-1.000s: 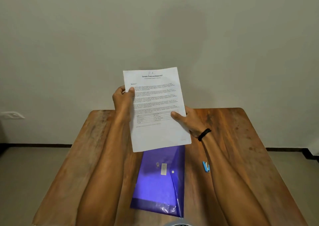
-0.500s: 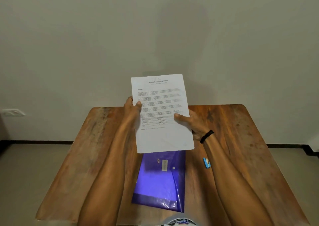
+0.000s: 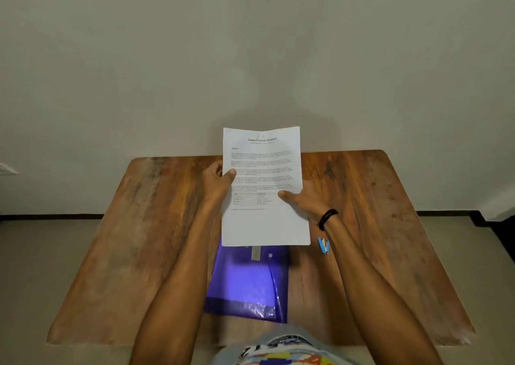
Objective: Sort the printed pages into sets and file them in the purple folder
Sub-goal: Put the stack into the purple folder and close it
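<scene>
A white wall socket (image 3: 7,168) sits at the far left edge, low on the wall. The wooden table (image 3: 133,239) spreads below it. The left hand (image 3: 218,179) pinches the left edge of the printed pages (image 3: 264,186), thumb pressed on the printed face and the other fingers curled behind the paper. The pages are held above the table between both hands, printed side towards the camera. Their long axis runs away from the person, with the heading (it reads "Sample Financial Statement") at the far end, towards the wall. Their near edge covers the far end of the purple folder (image 3: 248,281). The folder lies flat on the table between the two forearms, its long axis also running away from the person, with a white snap button and a pale label showing just below the paper. The right hand (image 3: 303,200) holds the pages low on their right side, thumb on the front beside the printed grid, its fingers hidden behind the sheet. A black wristband (image 3: 327,218) circles that wrist. A small blue stapler (image 3: 323,245) lies on the table just beside the right forearm, near the pages' lower right corner.
</scene>
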The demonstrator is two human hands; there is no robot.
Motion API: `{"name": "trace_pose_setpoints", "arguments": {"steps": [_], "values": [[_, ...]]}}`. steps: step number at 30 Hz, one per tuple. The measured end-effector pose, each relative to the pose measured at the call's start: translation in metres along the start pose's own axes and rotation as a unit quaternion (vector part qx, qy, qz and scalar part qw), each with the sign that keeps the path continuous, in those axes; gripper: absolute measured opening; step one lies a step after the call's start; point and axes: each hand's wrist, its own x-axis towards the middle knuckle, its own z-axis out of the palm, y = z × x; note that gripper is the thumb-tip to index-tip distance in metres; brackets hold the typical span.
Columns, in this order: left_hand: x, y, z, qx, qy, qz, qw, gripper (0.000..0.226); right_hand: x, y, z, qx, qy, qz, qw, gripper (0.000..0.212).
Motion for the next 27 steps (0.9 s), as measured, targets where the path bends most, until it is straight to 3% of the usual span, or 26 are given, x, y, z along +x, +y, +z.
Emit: {"name": "trace_pose_setpoints", "arguments": {"steps": [5, 9, 12, 14, 16, 18, 23, 27], "values": [[-0.004, -0.034, 0.006, -0.028, 0.040, -0.070, 0.996, 0.009, -0.006, 0.024, -0.032, 0.088, 0.034, 0.038, 0.995, 0.045], [-0.019, -0.124, 0.004, 0.124, 0.037, -0.155, 0.979, 0.025, -0.029, 0.053, -0.077, 0.169, 0.098, 0.077, 0.978, 0.052], [-0.050, -0.175, 0.022, 0.234, -0.013, -0.235, 0.943, 0.043, -0.053, 0.067, -0.105, 0.177, 0.146, 0.100, 0.968, 0.052], [-0.072, -0.190, 0.041, 0.277, -0.070, -0.275, 0.918, 0.041, -0.067, 0.074, -0.115, 0.170, 0.177, 0.118, 0.962, 0.050], [-0.089, -0.206, 0.059, 0.290, -0.109, -0.293, 0.905, 0.065, -0.078, 0.081, -0.121, 0.161, 0.191, 0.132, 0.959, 0.050], [-0.102, -0.212, 0.073, 0.294, -0.094, -0.300, 0.903, 0.077, -0.084, 0.090, -0.125, 0.152, 0.200, 0.144, 0.957, 0.050], [-0.115, -0.213, 0.099, 0.277, -0.090, -0.244, 0.925, 0.030, -0.096, 0.113, -0.130, 0.167, 0.194, 0.181, 0.950, 0.049], [-0.140, -0.192, 0.111, 0.245, -0.189, -0.240, 0.920, 0.038, -0.107, 0.124, -0.136, 0.129, 0.176, 0.211, 0.953, 0.050]]}}
